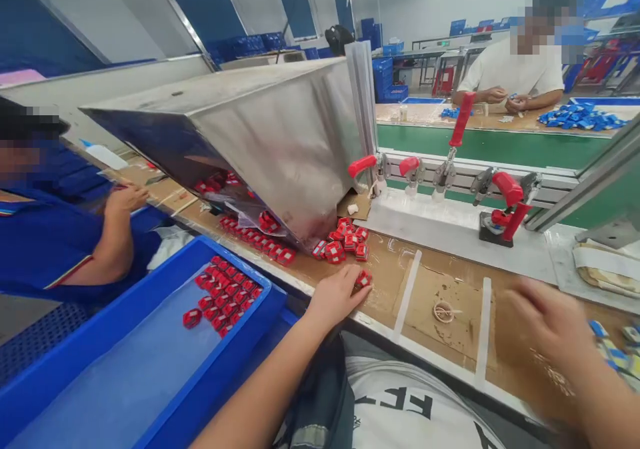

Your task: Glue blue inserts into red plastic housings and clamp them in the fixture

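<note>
- left hand (336, 296)'s got a small red plastic block (363, 279) pinched between thumb and fingers
- right hand (555, 322)'s a blur, can't tell if it's gripping
- loose red block pile (349, 239) just beyond left hand, careless nudge could topple it

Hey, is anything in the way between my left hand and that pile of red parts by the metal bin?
Nothing visible is. Your left hand, with one red part between thumb and fingers, is just in front of the pile; only brown tabletop shows between.
</note>
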Tool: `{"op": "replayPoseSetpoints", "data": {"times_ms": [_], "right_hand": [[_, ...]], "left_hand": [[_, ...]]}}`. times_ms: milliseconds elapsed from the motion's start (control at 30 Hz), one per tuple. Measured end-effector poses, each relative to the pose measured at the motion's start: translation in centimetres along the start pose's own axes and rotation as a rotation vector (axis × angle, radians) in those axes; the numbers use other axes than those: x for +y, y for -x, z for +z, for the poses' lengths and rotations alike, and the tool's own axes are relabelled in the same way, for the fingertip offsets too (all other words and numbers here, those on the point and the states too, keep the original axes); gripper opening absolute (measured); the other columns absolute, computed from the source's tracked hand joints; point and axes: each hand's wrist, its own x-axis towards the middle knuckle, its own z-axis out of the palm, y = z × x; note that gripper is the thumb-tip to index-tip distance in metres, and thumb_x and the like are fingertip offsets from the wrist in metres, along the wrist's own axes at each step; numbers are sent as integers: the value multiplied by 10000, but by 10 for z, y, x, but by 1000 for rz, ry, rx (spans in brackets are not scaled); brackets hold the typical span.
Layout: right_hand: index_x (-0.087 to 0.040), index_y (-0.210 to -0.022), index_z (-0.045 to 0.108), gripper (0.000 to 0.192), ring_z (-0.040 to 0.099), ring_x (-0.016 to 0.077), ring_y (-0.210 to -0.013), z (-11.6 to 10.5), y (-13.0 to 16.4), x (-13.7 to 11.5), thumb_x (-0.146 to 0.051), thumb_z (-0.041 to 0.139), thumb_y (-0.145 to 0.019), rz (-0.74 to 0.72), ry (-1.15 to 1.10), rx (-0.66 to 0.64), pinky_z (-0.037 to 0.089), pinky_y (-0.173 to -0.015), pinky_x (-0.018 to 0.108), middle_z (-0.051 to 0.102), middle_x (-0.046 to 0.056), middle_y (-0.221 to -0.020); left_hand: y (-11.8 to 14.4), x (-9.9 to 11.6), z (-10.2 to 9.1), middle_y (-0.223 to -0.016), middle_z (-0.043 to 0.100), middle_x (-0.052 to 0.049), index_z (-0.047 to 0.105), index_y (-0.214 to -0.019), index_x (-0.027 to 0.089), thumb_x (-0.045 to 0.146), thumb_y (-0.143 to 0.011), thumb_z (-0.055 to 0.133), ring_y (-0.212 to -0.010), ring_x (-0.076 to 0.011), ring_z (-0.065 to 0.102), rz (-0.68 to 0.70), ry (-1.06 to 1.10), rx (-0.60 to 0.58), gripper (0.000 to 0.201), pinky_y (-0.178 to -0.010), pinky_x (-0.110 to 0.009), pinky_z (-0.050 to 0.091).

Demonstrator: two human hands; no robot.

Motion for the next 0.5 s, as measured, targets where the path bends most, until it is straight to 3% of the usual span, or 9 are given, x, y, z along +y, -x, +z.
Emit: {"op": "replayPoseSetpoints", "data": {"times_ms": [67, 133, 200, 267, 367, 500], "right_hand": [[-220, -688, 562, 500, 590, 220, -626, 11, -3, -18, -546, 406, -1034, 25, 27, -114, 381, -580, 340, 631, 61, -659], [-212, -682, 533, 485, 546, 181, -592, 21, -10, -31, -534, 434, -1031, 9, 15, -271, 315, -578, 314, 617, 37, -637], [-207, -706, 542, 459, 541, 167, -619, 29, -17, -39, -483, 418, -1050, -38, -1, -331, 288, -596, 302, 630, 30, -669], [-204, -732, 549, 424, 546, 162, -653, 34, -23, -42, -428, 406, -1062, -86, -14, -319, 284, -614, 295, 639, 32, -708], [-203, -758, 555, 376, 540, 161, -676, 37, -31, -41, -397, 436, -1057, -135, -32, -287, 288, -624, 287, 634, 31, -730], [-199, -723, 538, 341, 500, 150, -650, 42, -40, -36, -329, 475, -1031, -202, -74, -254, 277, -618, 284, 596, 18, -693]], "left_hand": [[-4, 10, 4, -987, 713, -77, 534, -1261, 194, 548, -1002, 520, -920, -254, 723, -2, 14, -13, 439, -729, -310, 506], [-9, 21, 5, -931, 722, -89, 546, -1264, 171, 533, -1016, 502, -878, -266, 726, -7, 3, -29, 441, -714, -321, 500], [-17, 32, 3, -942, 723, -99, 600, -1164, 170, 510, -1037, 466, -898, -271, 722, 88, 32, -33, 387, -727, -326, 497], [-29, 46, -2, -1016, 720, -112, 627, -1091, 169, 514, -1035, 469, -955, -280, 710, 219, 112, -14, 383, -750, -333, 500], [-61, 74, -8, -1112, 719, -114, 632, -1139, 170, 480, -1018, 532, -989, -275, 703, 328, 336, -11, 347, -770, -335, 512], [-115, 116, -2, -1066, 765, -47, 650, -1167, 213, 418, -940, 679, -971, -209, 723, 393, 908, -150, 308, -849, -301, 538]]}}
